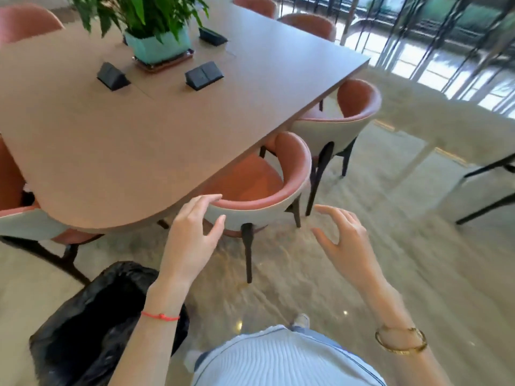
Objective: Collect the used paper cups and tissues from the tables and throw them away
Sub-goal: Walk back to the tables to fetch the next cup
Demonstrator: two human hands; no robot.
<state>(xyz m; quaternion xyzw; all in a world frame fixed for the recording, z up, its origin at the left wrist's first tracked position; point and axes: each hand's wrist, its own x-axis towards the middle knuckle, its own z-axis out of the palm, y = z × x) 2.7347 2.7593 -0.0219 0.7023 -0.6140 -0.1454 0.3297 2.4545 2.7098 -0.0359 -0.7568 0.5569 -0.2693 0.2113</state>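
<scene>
Long brown table (117,140), smooth, round-ended, no cups or tissues in sight. Black plastic bin bag (92,316) on floor at lower left, contents hidden. Teal plant pot (156,48) on tray. Three black socket boxes (203,75). Left hand (192,232) and right hand (345,240) open, empty.

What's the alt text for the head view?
Two empty, open hands, left and right, reach out over a pink chair tucked under a brown table. A black bin bag sits lower left; a potted plant stands on the table.
</scene>
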